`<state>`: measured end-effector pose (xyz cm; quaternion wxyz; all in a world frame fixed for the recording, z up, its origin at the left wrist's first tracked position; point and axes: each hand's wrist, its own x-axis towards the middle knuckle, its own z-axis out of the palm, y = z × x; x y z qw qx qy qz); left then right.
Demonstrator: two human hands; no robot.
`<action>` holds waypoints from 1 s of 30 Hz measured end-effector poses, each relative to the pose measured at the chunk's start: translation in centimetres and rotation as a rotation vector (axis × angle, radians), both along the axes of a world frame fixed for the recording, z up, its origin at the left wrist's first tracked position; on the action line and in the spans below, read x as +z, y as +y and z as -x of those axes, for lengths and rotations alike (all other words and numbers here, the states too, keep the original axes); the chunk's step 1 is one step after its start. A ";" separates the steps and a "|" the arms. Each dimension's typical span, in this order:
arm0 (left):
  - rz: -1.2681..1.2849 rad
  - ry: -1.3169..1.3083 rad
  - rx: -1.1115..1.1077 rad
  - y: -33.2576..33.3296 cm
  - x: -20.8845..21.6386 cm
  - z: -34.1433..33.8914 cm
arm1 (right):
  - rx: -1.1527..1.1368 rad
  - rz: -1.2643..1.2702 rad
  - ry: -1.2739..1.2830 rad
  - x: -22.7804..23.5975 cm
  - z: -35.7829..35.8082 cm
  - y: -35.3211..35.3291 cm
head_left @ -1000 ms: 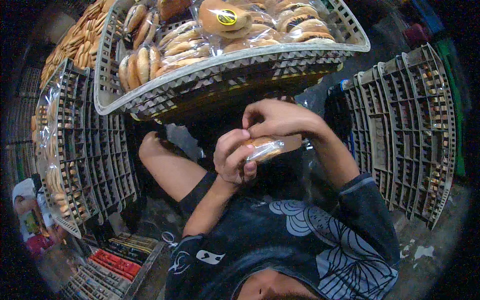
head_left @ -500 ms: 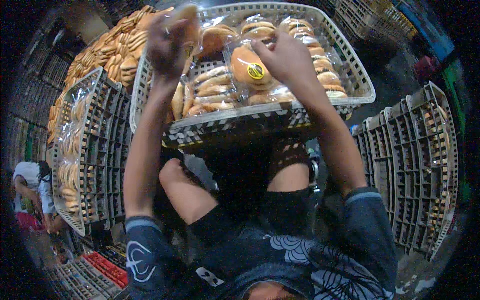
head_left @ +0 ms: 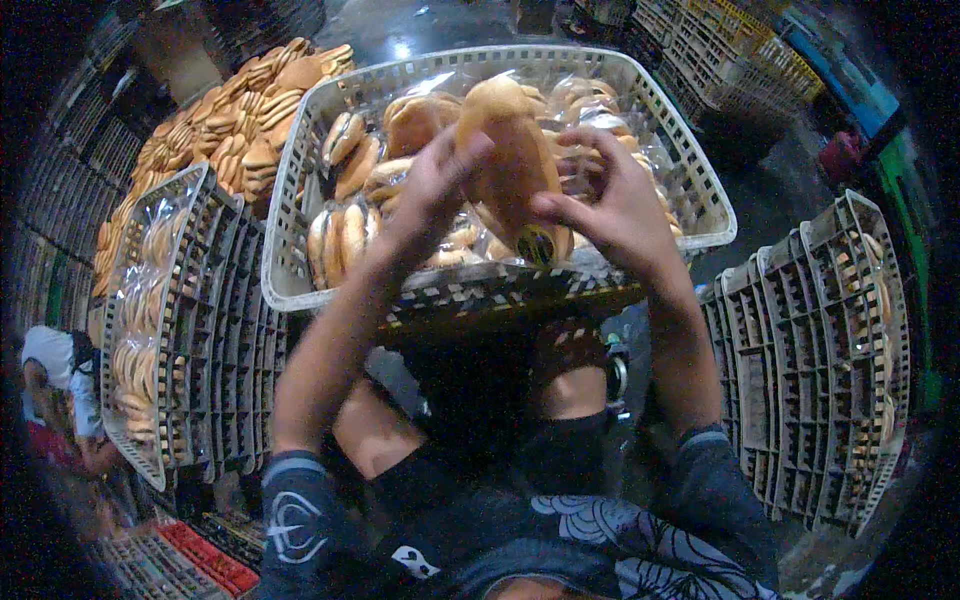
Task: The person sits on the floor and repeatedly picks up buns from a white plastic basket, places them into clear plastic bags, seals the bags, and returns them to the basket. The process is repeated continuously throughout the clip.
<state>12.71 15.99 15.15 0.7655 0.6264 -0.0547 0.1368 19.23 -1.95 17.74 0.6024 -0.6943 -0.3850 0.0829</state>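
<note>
A large golden-brown bread bun (head_left: 503, 150) is held up over the white basket (head_left: 275, 270), with clear plastic around its lower part and a round black-and-yellow label (head_left: 537, 244) below. My left hand (head_left: 432, 195) grips the bun from its left side, slightly blurred. On the other side is my right hand (head_left: 622, 208), its fingers curved and apart and its thumb tip against the bun's edge. Under both hands, bagged buns (head_left: 343, 240) fill much of the basket in rows. The bun's far side and the bag's mouth cannot be made out.
A big pile of loose buns (head_left: 240, 120) lies beyond the basket at the left. Crates stand on edge at my left (head_left: 225, 330) and right (head_left: 790, 350), both with buns inside. A person (head_left: 62, 380) bends down at the far left. Stacked crates (head_left: 700, 60) stand far right.
My left hand has come from the basket's upper left to the middle with a bun. The bag's label sits lower now, and my right hand has moved down and right. The basket appears lower in view.
</note>
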 end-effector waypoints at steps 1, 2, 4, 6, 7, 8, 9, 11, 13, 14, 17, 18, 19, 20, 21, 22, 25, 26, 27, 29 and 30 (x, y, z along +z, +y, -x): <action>0.057 0.028 0.028 -2.5 0.6 2.0 | 0.019 -0.150 0.053 -0.4 1.4 -1.2; 0.083 0.035 0.096 -4.4 0.2 3.8 | -0.013 -0.328 0.151 -1.6 2.3 -2.4; -0.044 -0.019 0.151 -8.0 -1.0 7.4 | -0.170 -0.240 0.062 -3.9 5.4 -5.6; -0.137 0.025 0.169 -9.4 -4.1 10.6 | -0.158 -0.075 -0.124 -5.5 8.2 -7.0; -0.054 0.082 0.124 -9.9 -5.2 11.7 | -0.098 -0.079 -0.119 -6.5 9.2 -7.5; 0.051 0.124 0.140 -10.5 -6.2 12.8 | -0.085 -0.143 -0.028 -7.3 10.2 -7.7; 0.152 0.165 0.154 -11.1 -7.2 13.7 | -0.077 -0.211 0.060 -8.0 11.2 -7.8; 0.341 0.209 0.185 -12.0 -9.0 14.6 | -0.144 0.110 -0.030 -8.9 13.1 -8.6; 0.527 0.200 0.219 -13.3 -10.6 15.0 | -0.116 0.170 -0.060 -10.1 14.2 -8.3; 0.457 0.288 0.197 -13.3 -11.1 15.6 | -0.057 0.142 0.096 -10.1 14.4 -8.7; 0.850 0.163 0.019 -13.4 -10.5 16.4 | 0.136 -0.043 0.545 -10.1 14.1 -9.4; 0.810 0.114 -0.050 -13.3 -10.9 16.8 | 0.231 -0.177 0.695 -11.2 14.0 -9.3; 0.786 0.081 -0.029 -13.6 -11.0 17.2 | 0.324 -0.312 0.842 -11.9 14.1 -9.2; 0.763 0.048 -0.009 -13.9 -10.9 17.5 | 0.371 -0.386 0.975 -12.3 14.3 -9.2; 0.736 0.013 0.016 -14.1 -10.9 17.8 | 0.337 -0.406 0.998 -12.4 14.4 -9.0; 0.720 0.073 0.069 -14.3 -10.7 18.0 | 0.302 -0.425 1.021 -12.3 14.5 -8.8; 0.685 0.234 0.179 -14.5 -10.3 18.6 | 0.194 -0.359 0.987 -12.4 14.7 -8.5; 0.684 0.274 0.189 -14.2 -10.6 18.8 | 0.163 -0.252 0.911 -12.6 14.9 -8.6; 0.683 0.315 0.207 -14.0 -10.7 19.1 | 0.138 -0.145 0.838 -12.7 15.1 -8.6; 0.726 0.367 0.240 -14.1 -10.7 19.0 | 0.110 0.020 0.648 -12.6 15.4 -8.9; 0.776 0.384 0.242 -14.0 -10.9 18.9 | 0.088 0.096 0.536 -12.4 15.4 -9.0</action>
